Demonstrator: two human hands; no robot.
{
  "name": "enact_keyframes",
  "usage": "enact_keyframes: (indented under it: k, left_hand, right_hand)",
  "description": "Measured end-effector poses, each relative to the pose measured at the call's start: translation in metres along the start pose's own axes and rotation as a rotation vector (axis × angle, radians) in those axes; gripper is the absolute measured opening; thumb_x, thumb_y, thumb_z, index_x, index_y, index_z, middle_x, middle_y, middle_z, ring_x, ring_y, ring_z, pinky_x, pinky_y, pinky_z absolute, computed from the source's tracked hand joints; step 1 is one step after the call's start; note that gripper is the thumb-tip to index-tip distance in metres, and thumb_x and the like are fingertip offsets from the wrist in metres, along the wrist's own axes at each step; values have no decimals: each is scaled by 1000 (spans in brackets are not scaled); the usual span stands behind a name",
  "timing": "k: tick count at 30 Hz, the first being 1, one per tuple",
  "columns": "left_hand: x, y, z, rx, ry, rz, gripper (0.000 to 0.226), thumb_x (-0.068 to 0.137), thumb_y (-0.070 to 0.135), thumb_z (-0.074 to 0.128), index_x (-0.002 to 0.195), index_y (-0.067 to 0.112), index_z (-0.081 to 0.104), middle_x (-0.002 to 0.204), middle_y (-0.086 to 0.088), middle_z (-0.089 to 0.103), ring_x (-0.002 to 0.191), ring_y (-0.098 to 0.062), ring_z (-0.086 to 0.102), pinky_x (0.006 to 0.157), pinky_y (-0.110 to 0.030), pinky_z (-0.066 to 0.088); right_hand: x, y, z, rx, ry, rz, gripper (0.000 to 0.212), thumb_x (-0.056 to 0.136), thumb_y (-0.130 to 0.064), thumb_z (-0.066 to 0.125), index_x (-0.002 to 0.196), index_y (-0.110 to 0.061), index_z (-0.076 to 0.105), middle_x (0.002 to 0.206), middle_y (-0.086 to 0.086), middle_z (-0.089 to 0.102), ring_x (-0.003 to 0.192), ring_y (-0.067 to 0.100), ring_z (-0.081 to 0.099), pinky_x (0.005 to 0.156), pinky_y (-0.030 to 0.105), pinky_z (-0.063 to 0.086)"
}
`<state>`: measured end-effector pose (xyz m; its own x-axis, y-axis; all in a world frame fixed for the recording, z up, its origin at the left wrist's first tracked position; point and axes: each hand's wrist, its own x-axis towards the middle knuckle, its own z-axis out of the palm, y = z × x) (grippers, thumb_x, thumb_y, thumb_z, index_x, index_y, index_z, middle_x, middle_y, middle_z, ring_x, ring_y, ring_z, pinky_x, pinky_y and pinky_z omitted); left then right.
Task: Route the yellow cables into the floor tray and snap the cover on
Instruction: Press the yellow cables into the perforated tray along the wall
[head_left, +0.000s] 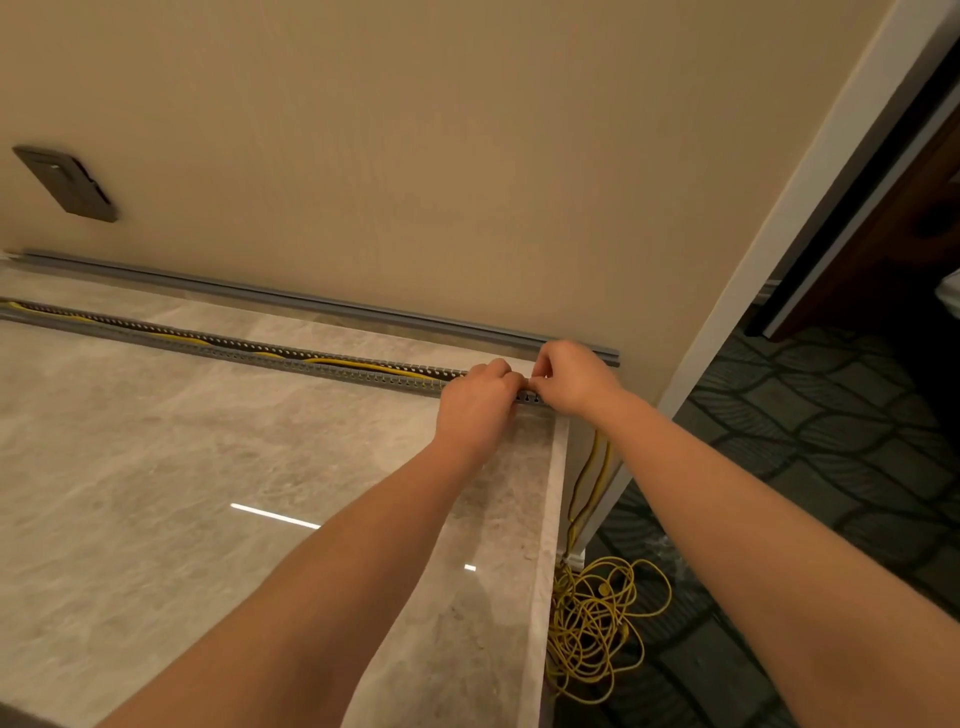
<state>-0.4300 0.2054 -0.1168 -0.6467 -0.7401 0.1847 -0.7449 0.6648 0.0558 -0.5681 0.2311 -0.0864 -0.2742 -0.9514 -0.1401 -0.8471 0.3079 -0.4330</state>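
Note:
A long grey slotted tray lies on the marble surface, running from the far left to the right edge. Yellow cables lie inside it. Its grey cover rests apart from it, against the foot of the wall. My left hand and my right hand meet at the tray's right end, fingers pinched over the cables there. The tray's end is mostly hidden by them. From that end the yellow cables drop over the edge to a loose tangled heap on the carpet.
The marble slab ends in a raised edge at the right. Beyond it lies dark patterned carpet. A beige wall stands behind, with a dark socket plate at the left and a white door frame at the right.

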Motion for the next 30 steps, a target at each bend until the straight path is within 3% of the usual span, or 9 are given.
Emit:
enact_keyframes:
  k: [3, 9, 14, 17, 20, 22, 24, 27, 30]
  left_hand:
    - [11, 7, -10, 97, -55, -18, 14, 90, 15, 60, 103, 18, 66, 101, -3, 62, 94, -26, 62, 59, -32, 39]
    - [29, 22, -25, 174, -231, -54, 20, 87, 0, 58, 99, 13, 68, 102, -6, 66, 94, -28, 65, 64, -31, 40]
    - [30, 22, -24, 143, -225, -68, 18, 87, 2, 58, 99, 13, 66, 101, -7, 66, 92, -29, 64, 64, -32, 41]
    - [30, 21, -21, 130, -233, -81, 17, 85, 4, 62, 98, 15, 67, 99, -6, 66, 89, -29, 64, 61, -31, 40]
    - [30, 18, -18, 119, -222, -86, 20, 83, 8, 66, 100, 18, 68, 99, -5, 67, 90, -29, 65, 61, -31, 40]
    - [31, 18, -17, 110, -218, -90, 20, 83, 9, 67, 100, 19, 68, 98, -5, 67, 90, -29, 65, 61, -30, 40]
    - [31, 19, -17, 110, -219, -99, 20, 83, 9, 67, 99, 19, 69, 97, -5, 67, 87, -29, 65, 60, -31, 41]
    - [31, 21, -18, 121, -223, -112, 19, 83, 7, 66, 98, 18, 68, 93, -4, 67, 77, -28, 60, 59, -31, 40]
    - [31, 21, -18, 133, -221, -118, 20, 82, 6, 67, 98, 19, 68, 92, -4, 66, 72, -26, 54, 58, -31, 40]
  right_hand:
    - [-1, -1, -5, 6, -45, 2, 14, 85, -6, 57, 89, -16, 65, 99, 6, 67, 92, 24, 62, 78, 37, 53]
    - [-6, 0, -12, -73, -20, 56, 11, 81, -14, 62, 92, -14, 65, 97, 8, 68, 89, 27, 63, 71, 35, 52]
    - [-9, 1, -16, 13, -64, 154, 20, 78, -21, 61, 77, -3, 69, 68, 16, 72, 67, 30, 71, 67, 38, 59]
    - [-11, 2, -21, 63, -131, 203, 21, 77, -22, 57, 69, -4, 64, 56, 13, 69, 48, 24, 66, 54, 29, 56]
    - [-12, 7, -26, 125, -211, 247, 22, 80, -19, 52, 80, -1, 66, 55, 12, 68, 37, 17, 62, 40, 21, 49]
    - [-12, 9, -29, 176, -258, 272, 24, 84, -15, 50, 91, 3, 64, 63, 15, 70, 43, 20, 65, 45, 28, 56]
    - [-12, 7, -32, 175, -304, 282, 25, 87, -13, 48, 97, 5, 62, 67, 17, 71, 49, 24, 67, 58, 37, 62]
    - [-12, 6, -39, 130, -352, 278, 26, 91, -15, 48, 104, 2, 63, 71, 14, 71, 57, 23, 66, 71, 39, 60]
    - [-13, 12, -44, 158, -329, 272, 26, 92, -14, 56, 107, 5, 65, 70, 13, 62, 55, 21, 55, 60, 35, 53]
